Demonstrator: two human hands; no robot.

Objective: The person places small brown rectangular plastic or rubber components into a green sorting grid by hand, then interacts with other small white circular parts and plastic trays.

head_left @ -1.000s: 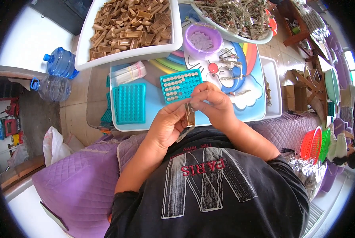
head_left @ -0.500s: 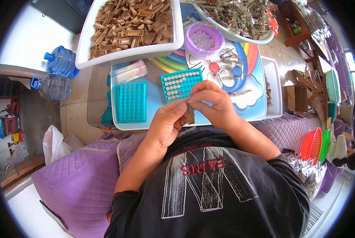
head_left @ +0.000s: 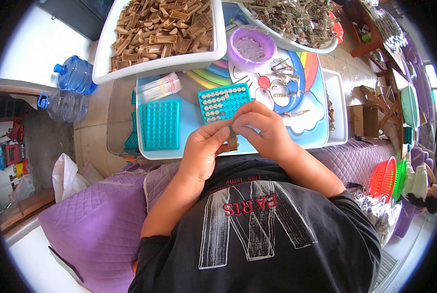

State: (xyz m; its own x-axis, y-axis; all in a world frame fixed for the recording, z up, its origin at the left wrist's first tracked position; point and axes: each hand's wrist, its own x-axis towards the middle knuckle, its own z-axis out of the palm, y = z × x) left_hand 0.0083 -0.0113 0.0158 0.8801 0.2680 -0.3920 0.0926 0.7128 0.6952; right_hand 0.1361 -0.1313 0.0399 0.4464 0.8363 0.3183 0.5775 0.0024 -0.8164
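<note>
My left hand (head_left: 202, 152) grips a small brown plastic piece (head_left: 232, 143) between thumb and fingers, just past the table's near edge and close to my shirt. At the top end of that piece are the pinched fingertips of my right hand (head_left: 263, 128); whether they hold a separate tiny part is hidden. Right beyond my hands lies a teal tray (head_left: 237, 102) with rows of round pockets, several filled with small whitish discs (head_left: 212, 101). Farther back stands a purple bowl (head_left: 271, 52) with white bits inside.
Stacked teal trays (head_left: 161, 126) and a bundle of clear plastic bags (head_left: 159, 88) lie at left. A white tub (head_left: 155, 67) of brown plastic pieces and a basin (head_left: 304, 49) of wired parts stand at the back. Wired parts (head_left: 288, 78) lie on the right of the table (head_left: 189, 142).
My hands stay almost in place, with a slight shift of the fingers and the brown piece tilting a little. At the far right another person has moved slightly.
</note>
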